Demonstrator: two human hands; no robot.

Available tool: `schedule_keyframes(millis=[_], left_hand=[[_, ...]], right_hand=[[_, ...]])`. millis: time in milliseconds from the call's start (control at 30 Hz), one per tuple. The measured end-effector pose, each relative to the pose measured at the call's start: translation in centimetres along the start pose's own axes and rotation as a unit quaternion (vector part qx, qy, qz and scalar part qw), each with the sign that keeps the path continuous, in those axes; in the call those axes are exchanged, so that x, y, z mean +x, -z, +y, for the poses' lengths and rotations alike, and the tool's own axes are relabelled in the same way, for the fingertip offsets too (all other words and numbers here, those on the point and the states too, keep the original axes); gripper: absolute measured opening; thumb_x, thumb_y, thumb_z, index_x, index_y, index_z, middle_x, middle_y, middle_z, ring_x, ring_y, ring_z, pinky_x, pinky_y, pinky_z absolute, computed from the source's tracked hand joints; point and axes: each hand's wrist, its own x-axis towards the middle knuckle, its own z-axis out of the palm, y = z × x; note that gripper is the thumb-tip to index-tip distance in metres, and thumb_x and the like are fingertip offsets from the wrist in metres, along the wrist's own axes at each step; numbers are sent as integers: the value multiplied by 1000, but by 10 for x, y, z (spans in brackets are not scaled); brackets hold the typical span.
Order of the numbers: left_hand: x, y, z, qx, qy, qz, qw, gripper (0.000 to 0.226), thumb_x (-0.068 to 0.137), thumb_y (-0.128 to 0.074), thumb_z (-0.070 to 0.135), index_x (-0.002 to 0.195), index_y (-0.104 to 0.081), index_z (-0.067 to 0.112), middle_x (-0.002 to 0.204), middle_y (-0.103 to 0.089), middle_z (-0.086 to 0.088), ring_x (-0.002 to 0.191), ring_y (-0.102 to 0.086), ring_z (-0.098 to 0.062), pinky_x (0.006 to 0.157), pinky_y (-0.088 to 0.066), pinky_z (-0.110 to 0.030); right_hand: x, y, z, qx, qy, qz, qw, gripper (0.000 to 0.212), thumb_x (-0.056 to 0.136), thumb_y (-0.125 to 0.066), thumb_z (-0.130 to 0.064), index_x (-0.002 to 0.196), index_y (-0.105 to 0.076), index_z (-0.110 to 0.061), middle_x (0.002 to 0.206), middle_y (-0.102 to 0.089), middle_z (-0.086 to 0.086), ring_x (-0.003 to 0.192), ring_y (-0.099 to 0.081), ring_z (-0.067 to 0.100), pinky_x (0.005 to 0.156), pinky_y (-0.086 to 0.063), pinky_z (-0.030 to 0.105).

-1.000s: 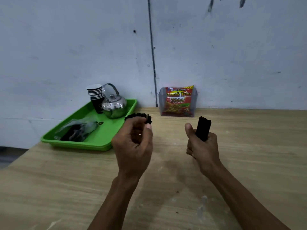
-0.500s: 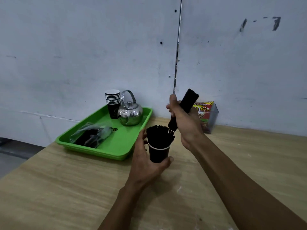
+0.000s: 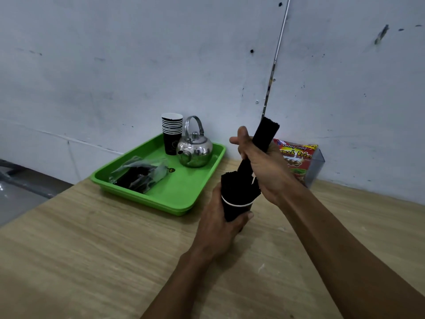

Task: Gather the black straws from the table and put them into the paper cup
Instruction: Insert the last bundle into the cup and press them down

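My left hand (image 3: 218, 224) is wrapped around a black paper cup (image 3: 235, 209) with a white rim, held just above the wooden table (image 3: 92, 249). The cup is packed with upright black straws (image 3: 232, 187). My right hand (image 3: 264, 169) grips a thick bundle of black straws (image 3: 265, 134), tilted, its lower end pushed into the right side of the cup among the others. The bundle's upper end sticks out above my fist.
A green tray (image 3: 179, 194) at the back left holds a stack of paper cups (image 3: 172, 132), a steel kettle (image 3: 195, 148) and a plastic bag of black items (image 3: 140, 174). A clear box with a red snack packet (image 3: 299, 160) stands against the wall behind my hands.
A second ago both hands were apart, each holding its load. My right hand has swung the bundle over and lowered its end into the cup held by my left hand.
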Motion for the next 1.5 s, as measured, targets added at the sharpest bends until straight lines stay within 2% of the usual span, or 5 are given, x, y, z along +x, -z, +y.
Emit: schedule_keyframes(millis=[133,300,833,1200,1500], left_hand=[[-2,0,0,-3,3,-2,1000,80,76,-78,38,143,-34,36,128,-61,18,118,-58,-2,95,-52,-43],[0,1,-1,-4,-3,-8,1000,79,77,-78,36,143,-34,37,124,-64,14,110,-64,-9,87,-55,-47],[2,1,-8,-2,-2,-5,1000,75,74,-79,42,138,-40,34,121,-62,22,111,-60,0,89,-54,-38],[3,0,-11,8,3,-6,1000,81,72,-79,43,141,-39,32,121,-61,25,112,-57,5,92,-53,-36],[3,1,-11,8,-9,-9,1000,78,74,-79,42,140,-38,32,115,-62,27,105,-60,5,86,-55,-37]], right_hand=[[-3,-2,0,-47,-29,-77,996,89,69,-65,-67,89,-52,19,63,-37,6,64,-41,23,68,-42,20],[-3,-4,3,-146,-91,-109,979,51,87,-63,-53,57,-48,-14,51,-42,-5,42,-40,6,42,-34,12],[0,5,0,-155,-112,-104,976,31,73,-84,-29,72,-60,-10,53,-56,-6,47,-56,4,45,-40,12],[-3,13,-13,-105,-182,-95,973,92,62,-38,-95,90,-61,-10,72,-66,4,67,-62,13,70,-43,25],[-5,11,-5,-198,-143,-14,969,31,99,-50,-22,76,-71,-15,75,-67,-3,75,-58,11,63,-41,24]])
